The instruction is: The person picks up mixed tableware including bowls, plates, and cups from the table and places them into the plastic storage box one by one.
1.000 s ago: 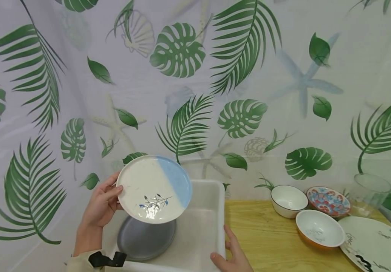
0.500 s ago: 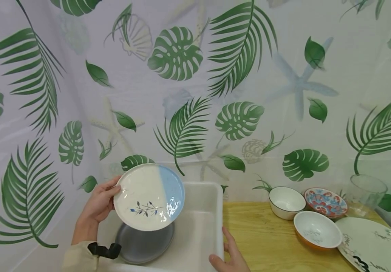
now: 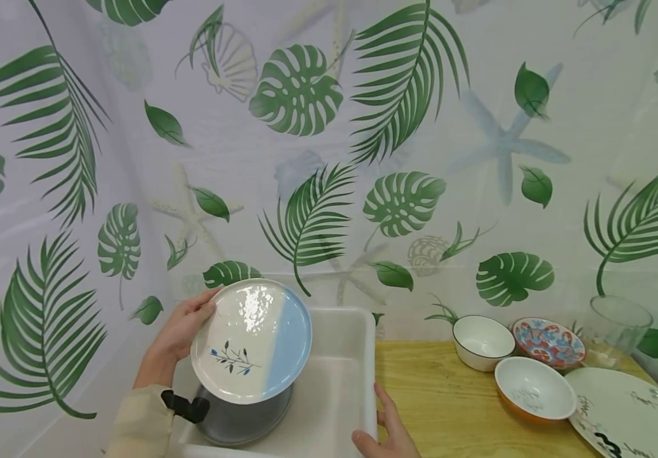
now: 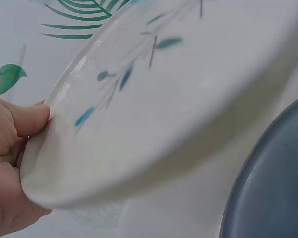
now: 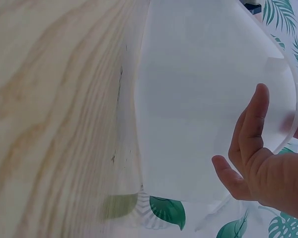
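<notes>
My left hand (image 3: 185, 327) pinches the left edge of a round plate (image 3: 237, 356), thumb on its face. The plate is cream with a light blue band and a sprig of blue and dark leaves. It is tilted toward the head camera, above a white basin (image 3: 367, 356). In the left wrist view, the thumb lies over the rim of the plate (image 4: 154, 104). Inside the basin lies a dark grey plate (image 3: 248, 423), partly hidden by the held one. My right hand (image 5: 268, 168) holds the basin's right wall, with the thumb behind the rim and the fingers outside.
Right of the basin runs a wooden tabletop (image 3: 437, 394). On it stand a white bowl (image 3: 483, 342), a red-and-blue patterned bowl (image 3: 548, 343), a white bowl with an orange outside (image 3: 534, 388), a clear glass (image 3: 617, 331) and a large plate (image 3: 637, 407). A leaf-print curtain (image 3: 329, 146) hangs behind.
The held plate has come down a little and turned in my left hand, so its blue band has swung toward the lower right. My right hand stays at the basin's rim.
</notes>
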`<state>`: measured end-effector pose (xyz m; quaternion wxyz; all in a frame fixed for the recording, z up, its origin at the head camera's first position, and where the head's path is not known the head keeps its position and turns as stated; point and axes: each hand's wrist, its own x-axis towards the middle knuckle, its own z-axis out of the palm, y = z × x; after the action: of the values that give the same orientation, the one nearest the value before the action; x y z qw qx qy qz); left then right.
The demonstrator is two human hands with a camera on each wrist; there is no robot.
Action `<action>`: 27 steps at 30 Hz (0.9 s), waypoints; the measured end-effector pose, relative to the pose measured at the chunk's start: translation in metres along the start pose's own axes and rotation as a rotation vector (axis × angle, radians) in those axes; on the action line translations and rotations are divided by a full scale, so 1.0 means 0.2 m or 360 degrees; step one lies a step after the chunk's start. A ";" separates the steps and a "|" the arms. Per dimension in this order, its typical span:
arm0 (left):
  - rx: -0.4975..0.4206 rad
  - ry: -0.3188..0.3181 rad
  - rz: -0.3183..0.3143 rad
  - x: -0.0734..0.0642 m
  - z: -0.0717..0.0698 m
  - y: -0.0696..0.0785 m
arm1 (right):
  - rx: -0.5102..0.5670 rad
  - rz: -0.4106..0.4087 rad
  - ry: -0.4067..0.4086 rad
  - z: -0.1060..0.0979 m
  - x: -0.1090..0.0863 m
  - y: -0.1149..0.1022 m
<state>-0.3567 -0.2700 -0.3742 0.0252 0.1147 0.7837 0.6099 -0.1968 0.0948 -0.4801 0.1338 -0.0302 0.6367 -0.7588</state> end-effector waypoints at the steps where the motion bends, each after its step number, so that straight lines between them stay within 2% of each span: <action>1: 0.0025 0.0000 0.0008 0.01 0.00 0.00 | -0.0004 -0.0007 -0.0003 0.00 0.00 0.00; 6: 0.0129 0.0013 0.0011 0.03 0.00 -0.02 | -0.0031 -0.0028 -0.0005 0.00 0.00 0.00; 12: 0.0121 0.0056 -0.0022 0.05 0.01 -0.06 | -0.0065 -0.0054 -0.0002 0.00 -0.01 0.00; 17: 0.0148 0.0102 -0.0035 0.07 0.03 -0.07 | -0.0027 -0.0049 -0.0024 0.01 -0.01 0.00; 21: 0.0178 0.0047 -0.0037 0.07 0.03 -0.07 | -0.0025 -0.0054 -0.0027 0.00 -0.01 0.00; 27: 0.0227 -0.0060 -0.0020 0.08 0.01 -0.11 | -0.0019 -0.0047 -0.0017 0.00 -0.01 0.00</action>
<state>-0.3742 -0.2694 -0.3945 0.0356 0.1228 0.8253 0.5500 -0.1948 0.0950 -0.4804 0.1259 -0.0445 0.6400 -0.7567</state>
